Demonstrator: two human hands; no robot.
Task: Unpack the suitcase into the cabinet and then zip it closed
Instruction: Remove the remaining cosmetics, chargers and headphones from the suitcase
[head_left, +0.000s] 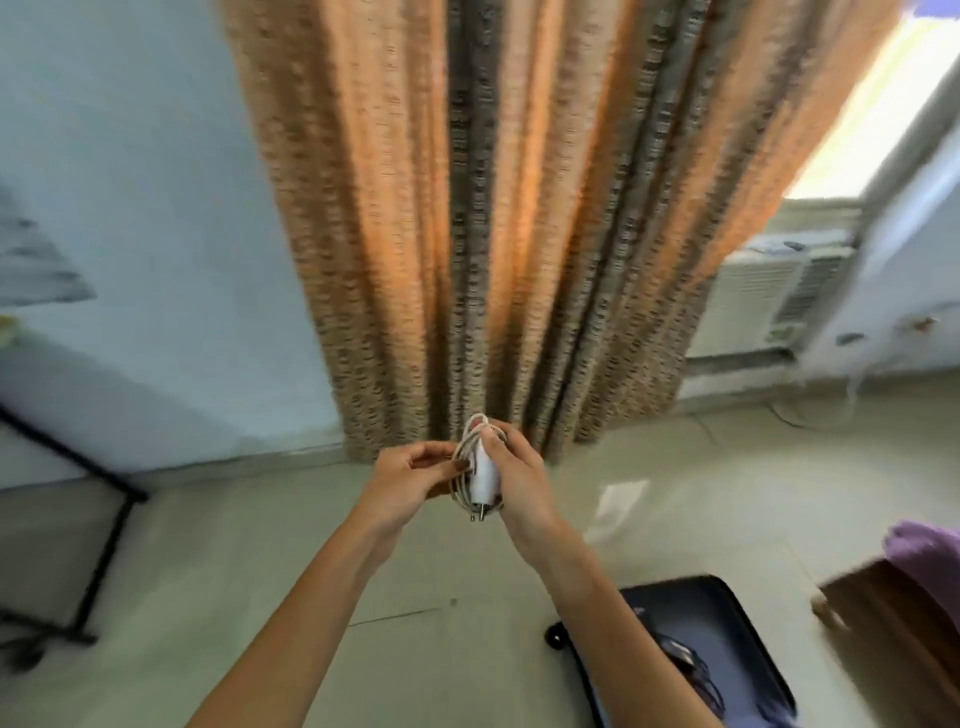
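Charger (483, 475), long axis upright with prongs down, is being clasped by the right hand (521, 480), its cable (461, 448) pinched by the left hand (404, 484).

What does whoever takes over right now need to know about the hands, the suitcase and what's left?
Left hand pinches the coiled cable; right hand grips the white charger, in front of the curtain.
Suitcase lies open on the floor at lower right, with dark items inside.
Done: charger is out of the suitcase.
Left: put it in the cabinet, which isn't in view, unpack the rest, zip the suitcase closed.
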